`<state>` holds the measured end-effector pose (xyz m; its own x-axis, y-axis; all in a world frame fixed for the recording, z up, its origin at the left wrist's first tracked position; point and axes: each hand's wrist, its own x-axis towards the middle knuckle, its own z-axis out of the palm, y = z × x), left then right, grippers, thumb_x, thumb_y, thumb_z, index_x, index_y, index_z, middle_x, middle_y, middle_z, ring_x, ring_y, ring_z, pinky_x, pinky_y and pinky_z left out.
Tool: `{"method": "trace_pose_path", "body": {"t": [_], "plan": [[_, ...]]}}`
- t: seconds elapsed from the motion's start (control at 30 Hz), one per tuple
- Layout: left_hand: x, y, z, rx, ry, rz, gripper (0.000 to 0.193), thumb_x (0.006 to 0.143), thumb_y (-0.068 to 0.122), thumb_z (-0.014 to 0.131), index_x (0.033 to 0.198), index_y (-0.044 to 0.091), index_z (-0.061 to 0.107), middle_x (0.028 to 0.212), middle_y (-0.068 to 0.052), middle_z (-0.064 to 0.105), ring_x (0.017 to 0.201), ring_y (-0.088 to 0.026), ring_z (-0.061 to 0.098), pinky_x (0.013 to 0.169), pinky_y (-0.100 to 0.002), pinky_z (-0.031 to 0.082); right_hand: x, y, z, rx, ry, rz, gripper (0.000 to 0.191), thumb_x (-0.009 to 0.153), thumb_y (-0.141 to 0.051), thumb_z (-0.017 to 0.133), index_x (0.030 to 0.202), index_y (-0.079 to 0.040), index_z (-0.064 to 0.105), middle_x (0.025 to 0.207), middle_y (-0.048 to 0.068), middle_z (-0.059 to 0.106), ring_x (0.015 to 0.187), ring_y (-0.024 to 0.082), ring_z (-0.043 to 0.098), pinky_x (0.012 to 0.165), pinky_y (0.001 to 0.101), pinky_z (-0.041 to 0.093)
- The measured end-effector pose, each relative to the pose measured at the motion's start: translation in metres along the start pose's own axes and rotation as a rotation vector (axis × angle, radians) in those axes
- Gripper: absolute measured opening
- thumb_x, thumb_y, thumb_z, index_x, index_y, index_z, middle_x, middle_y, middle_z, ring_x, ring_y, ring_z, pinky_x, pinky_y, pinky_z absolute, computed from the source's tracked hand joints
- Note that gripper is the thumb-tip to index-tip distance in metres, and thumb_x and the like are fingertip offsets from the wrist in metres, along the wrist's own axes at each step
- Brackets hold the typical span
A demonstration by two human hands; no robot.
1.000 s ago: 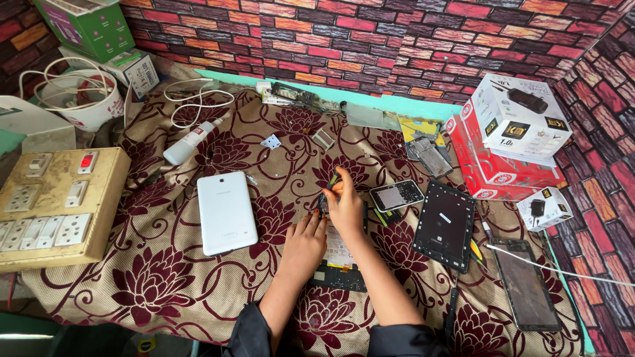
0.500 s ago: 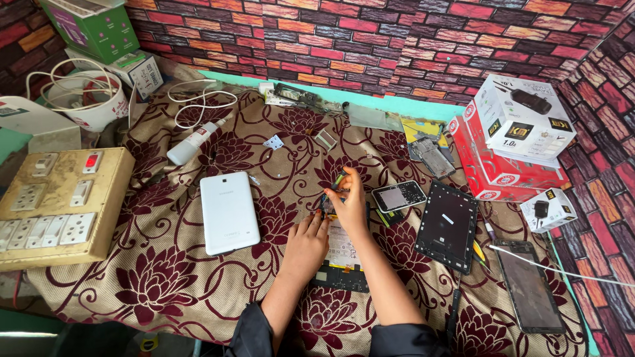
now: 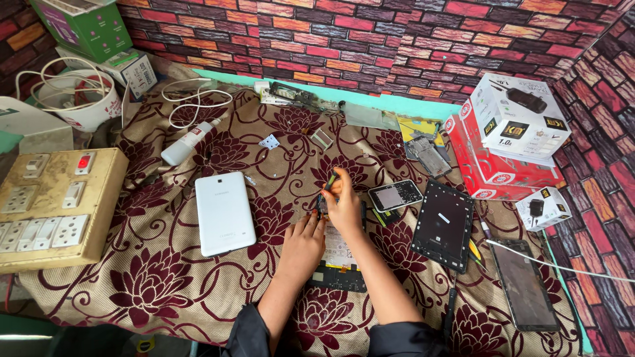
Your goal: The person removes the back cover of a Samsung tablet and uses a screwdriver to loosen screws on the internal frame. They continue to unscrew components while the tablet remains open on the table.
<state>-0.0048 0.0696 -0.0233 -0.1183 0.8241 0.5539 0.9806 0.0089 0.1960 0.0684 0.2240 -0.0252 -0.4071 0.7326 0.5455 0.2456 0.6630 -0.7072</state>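
Right hand (image 3: 345,206) pinches a small green-tipped tool (image 3: 330,182), fingers clamped, tip down on the opened tablet (image 3: 337,259) near the front edge of the floral cloth (image 3: 152,284). Left hand (image 3: 303,242) lies flat, fingers spread, pressing the tablet's left side. White tablet back cover (image 3: 223,212) just left; black frame (image 3: 442,225) right.

Just R of the right hand (image 3: 345,206): small phone (image 3: 395,196), pale lit screen, black rim. Further R: black tablet frame (image 3: 442,225), tilted; dark glass panel (image 3: 526,285) flat at far R, below. Up-R of hand, by brick wall: white box (image 3: 514,118) w/ black device pic, stacked on red box (image 3: 486,168); small white box (image 3: 543,208) beneath them. Far up-L: green carton (image 3: 84,26), white-green box (image 3: 137,71).
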Motion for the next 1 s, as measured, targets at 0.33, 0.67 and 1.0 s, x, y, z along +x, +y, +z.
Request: {"method": "trace_pose_path", "body": {"t": [0.33,0.67,1.0], "plan": [[-0.001,-0.003,0.001,0.004,-0.013,-0.007,0.041,0.091,0.016,0.063,0.128,0.000,0.065,0.137,-0.017,0.064,0.126,-0.030,0.058,0.097,-0.046,0.047,0.001,0.012,0.004,0.332,-0.116,0.008,0.063,0.097,0.003,0.063,0.151,-0.008,0.034,0.115,0.015,0.069,0.108,0.021,0.072,0.093,0.0335,0.060],[-0.003,-0.004,0.001,0.005,-0.006,-0.001,0.042,0.090,0.016,0.064,0.129,0.000,0.065,0.137,-0.017,0.065,0.126,-0.030,0.058,0.096,-0.046,0.047,0.003,0.009,0.010,0.081,0.026,-0.075,0.064,0.090,-0.001,0.079,0.144,-0.008,0.045,0.103,0.011,0.064,0.092,0.020,0.070,0.084,0.0314,0.062],[-0.004,-0.002,-0.003,0.018,-0.021,-0.007,0.042,0.090,0.016,0.063,0.128,0.001,0.065,0.137,-0.017,0.065,0.126,-0.030,0.059,0.097,-0.047,0.047,0.008,0.003,0.005,0.262,-0.050,-0.146,0.060,0.095,0.003,0.066,0.147,-0.006,0.039,0.114,0.014,0.066,0.105,0.024,0.069,0.090,0.0341,0.061]]}}
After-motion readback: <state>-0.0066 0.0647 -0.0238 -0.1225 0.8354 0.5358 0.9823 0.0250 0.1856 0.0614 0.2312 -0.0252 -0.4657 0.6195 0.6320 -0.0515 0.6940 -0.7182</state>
